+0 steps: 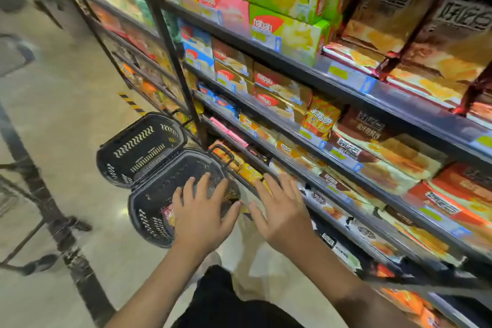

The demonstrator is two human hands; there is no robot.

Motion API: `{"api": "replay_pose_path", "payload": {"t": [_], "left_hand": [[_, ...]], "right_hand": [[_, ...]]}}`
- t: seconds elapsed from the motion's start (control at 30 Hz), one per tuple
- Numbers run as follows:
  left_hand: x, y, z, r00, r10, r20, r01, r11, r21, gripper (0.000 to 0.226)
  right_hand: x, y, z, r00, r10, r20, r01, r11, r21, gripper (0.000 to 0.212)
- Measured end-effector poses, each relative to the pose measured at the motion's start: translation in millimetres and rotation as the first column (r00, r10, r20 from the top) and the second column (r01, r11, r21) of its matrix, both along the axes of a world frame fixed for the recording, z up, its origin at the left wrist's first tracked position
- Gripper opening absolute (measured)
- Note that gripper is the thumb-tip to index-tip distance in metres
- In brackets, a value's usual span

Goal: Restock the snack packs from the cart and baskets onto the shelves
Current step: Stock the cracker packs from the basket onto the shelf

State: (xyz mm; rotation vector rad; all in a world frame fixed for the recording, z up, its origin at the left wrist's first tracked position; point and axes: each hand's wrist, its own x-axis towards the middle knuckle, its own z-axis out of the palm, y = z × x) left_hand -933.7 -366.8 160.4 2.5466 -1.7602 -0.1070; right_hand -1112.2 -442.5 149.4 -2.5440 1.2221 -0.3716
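Note:
Two black plastic baskets stand on the floor by the shelves. The far basket (138, 149) looks bare inside. The near basket (149, 210) holds a few snack packs (167, 214), partly hidden under my left hand (202, 210). That hand hovers over the near basket with fingers spread and straight, gripping nothing. My right hand (282, 208) is also spread with straight fingers, beside the basket and in front of the low shelf (332, 192). A dark pack (231, 194) shows between the two hands; whether either touches it is unclear. The view is blurred.
Stocked shelves (346, 80) of wafer boxes and biscuit packs fill the right side, with a black upright post (170, 48) at their left end. A cart frame (34, 181) with wheels stands at the left on the pale floor. Yellow-black tape (131, 102) marks the floor.

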Motion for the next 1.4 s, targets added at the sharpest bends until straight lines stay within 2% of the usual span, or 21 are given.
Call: {"api": "replay_pose_path", "payload": {"t": [0.23,0.33,0.57,0.67,0.8,0.9,1.07,1.23,1.4], "left_hand": [[72.7,11.7,-23.8,0.992,0.127,-0.025,-0.126,0.992,0.028,0.063],[109.8,11.7,-35.8,0.982,0.181,-0.056,-0.179,0.983,0.036,0.063],[191.7,16.5,-75.8,0.952,0.283,-0.117,-0.276,0.958,0.077,0.065],[220.4,16.3,-96.8,0.915,0.366,-0.169,-0.344,0.927,0.148,0.069],[245.6,12.6,-120.6,0.868,0.461,-0.187,-0.426,0.883,0.197,0.070],[260.8,4.5,-142.7,0.822,0.541,-0.180,-0.486,0.829,0.275,0.070],[275.1,-18.8,-186.7,0.746,0.640,-0.186,-0.548,0.748,0.375,0.068],[288.7,-56.8,-235.4,0.733,0.649,-0.204,-0.520,0.728,0.447,0.069],[310.9,-86.1,-311.8,0.723,0.652,-0.229,-0.479,0.711,0.514,0.069]], "right_hand": [[87.5,-10.7,-5.5,0.957,0.158,-0.244,-0.135,0.985,0.107,0.062],[129.5,-15.9,-9.0,0.935,0.222,-0.278,-0.194,0.973,0.128,0.065],[228.0,-31.2,-35.4,0.853,0.374,-0.364,-0.245,0.903,0.353,0.082],[265.2,-30.8,-67.0,0.805,0.458,-0.377,-0.326,0.873,0.363,0.068],[304.7,-35.1,-84.8,0.705,0.535,-0.467,-0.395,0.842,0.368,0.066],[321.9,-48.7,-94.8,0.697,0.546,-0.465,-0.412,0.836,0.363,0.064],[331.5,-83.7,-141.4,0.765,0.520,-0.380,-0.376,0.840,0.392,0.061],[349.3,-127.4,-198.4,0.788,0.494,-0.367,-0.311,0.834,0.455,0.066],[382.0,-152.2,-270.3,0.805,0.472,-0.359,-0.254,0.822,0.510,0.064]]}}
